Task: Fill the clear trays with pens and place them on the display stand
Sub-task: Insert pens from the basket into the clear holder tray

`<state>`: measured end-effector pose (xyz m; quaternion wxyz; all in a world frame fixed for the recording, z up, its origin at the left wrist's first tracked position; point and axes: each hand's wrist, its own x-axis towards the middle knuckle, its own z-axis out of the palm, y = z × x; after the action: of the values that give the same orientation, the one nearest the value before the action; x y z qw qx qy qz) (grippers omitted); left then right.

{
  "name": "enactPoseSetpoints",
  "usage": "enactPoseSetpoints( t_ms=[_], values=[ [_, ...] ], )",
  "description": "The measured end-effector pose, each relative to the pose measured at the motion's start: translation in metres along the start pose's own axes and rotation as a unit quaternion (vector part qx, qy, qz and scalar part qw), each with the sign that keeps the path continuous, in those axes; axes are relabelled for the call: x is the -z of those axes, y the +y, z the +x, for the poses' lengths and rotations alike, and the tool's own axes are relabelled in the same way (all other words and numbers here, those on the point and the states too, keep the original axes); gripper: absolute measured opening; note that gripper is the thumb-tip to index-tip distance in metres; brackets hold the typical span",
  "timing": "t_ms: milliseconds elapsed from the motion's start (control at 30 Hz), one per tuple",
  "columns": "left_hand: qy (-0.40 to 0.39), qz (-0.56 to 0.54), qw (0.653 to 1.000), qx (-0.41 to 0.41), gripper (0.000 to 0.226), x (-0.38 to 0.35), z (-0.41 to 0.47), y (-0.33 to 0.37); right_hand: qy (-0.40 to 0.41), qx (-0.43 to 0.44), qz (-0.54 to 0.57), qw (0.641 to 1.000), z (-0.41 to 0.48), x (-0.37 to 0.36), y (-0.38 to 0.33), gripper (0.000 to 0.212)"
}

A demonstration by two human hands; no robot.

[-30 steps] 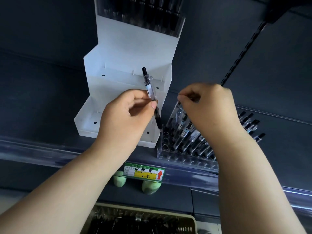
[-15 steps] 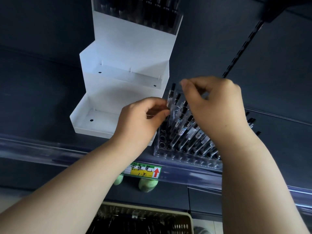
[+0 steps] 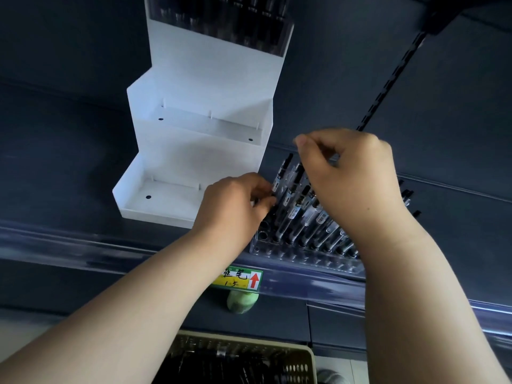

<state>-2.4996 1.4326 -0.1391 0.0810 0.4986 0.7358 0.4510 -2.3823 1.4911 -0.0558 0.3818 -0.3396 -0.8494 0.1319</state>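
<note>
**Dark blue shelf [image 3: 83, 167]: a pen pinched at the clear tray [image 3: 304, 256]**

Up on that shelf stands the white stepped display stand [image 3: 199, 79], and its top step carries a row of dark pens [image 3: 221, 20] behind clear plastic. Just right of the stand's base, on the same shelf, sits the clear tray. Rows of tray pens [image 3: 293, 206] stand tilted in its holes, black caps up. The left grip [image 3: 235, 206] is at the tray's left end, thumb and fingers pinching the lower barrel of the leftmost pen [image 3: 281, 176]. The right grip [image 3: 352, 176] hovers over the pen tops, fingers curled, thumb and forefinger drawn close. Is anything held between them? Can't tell from this angle. On the shelf's front edge hangs a green and yellow price label [image 3: 238, 278] with a red arrow. Down at the bottom, a beige perforated basket [image 3: 302, 356] holds more dark pens
</note>
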Motion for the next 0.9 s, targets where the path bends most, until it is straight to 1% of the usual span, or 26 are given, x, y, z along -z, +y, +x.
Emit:
enactPoseSetpoints(
  t_ms=[133, 233, 300, 367, 467, 533, 633, 700, 767, 833, 900],
  values=[
    [-0.022, -0.009, 1.000, 0.017, 0.021, 0.003, -0.001, -0.003, 0.005, 0.021, -0.015, 1.000, -0.005, 0.005, -0.002, 0.025],
    [-0.006, -0.002, 1.000, 0.000, 0.024, 0.010, -0.005, -0.001, 0.030, 0.052, -0.032, 0.998, -0.015, 0.008, -0.007, 0.023],
    [0.005, 0.023, 0.999, -0.029, 0.025, 0.017, -0.013, 0.002, 0.065, 0.085, -0.041, 0.993, -0.026, 0.010, -0.012, 0.018],
    [0.014, 0.066, 0.994, -0.082, 0.025, 0.024, -0.027, 0.005, 0.089, 0.122, -0.050, 0.987, -0.041, 0.012, -0.014, 0.016],
    [-0.003, 0.162, 0.972, -0.172, 0.027, 0.033, -0.051, 0.006, 0.074, 0.166, -0.069, 0.981, -0.072, 0.013, -0.008, 0.017],
    [-0.018, 0.207, 0.960, -0.191, 0.028, 0.038, -0.068, 0.005, 0.055, 0.172, -0.085, 0.980, -0.095, 0.015, -0.001, 0.017],
    [-0.057, 0.232, 0.957, -0.167, 0.032, 0.038, -0.095, -0.001, 0.029, 0.123, -0.093, 0.988, -0.130, 0.016, 0.008, 0.013],
    [-0.086, 0.226, 0.961, -0.136, 0.032, 0.035, -0.117, -0.012, 0.001, 0.060, -0.090, 0.994, -0.156, 0.017, 0.015, 0.008],
    [-0.117, 0.229, 0.960, -0.108, 0.031, 0.028, -0.139, -0.026, -0.062, -0.029, -0.088, 0.994, -0.181, 0.016, 0.020, 0.012],
    [-0.142, 0.238, 0.959, -0.068, 0.031, 0.020, -0.161, -0.040, -0.150, -0.139, -0.091, 0.975, -0.204, 0.012, 0.025, 0.018],
    [-0.148, 0.227, 0.963, -0.011, 0.030, 0.011, -0.185, -0.053, -0.217, -0.237, -0.098, 0.942, -0.223, 0.006, 0.029, 0.019]
  ],
)
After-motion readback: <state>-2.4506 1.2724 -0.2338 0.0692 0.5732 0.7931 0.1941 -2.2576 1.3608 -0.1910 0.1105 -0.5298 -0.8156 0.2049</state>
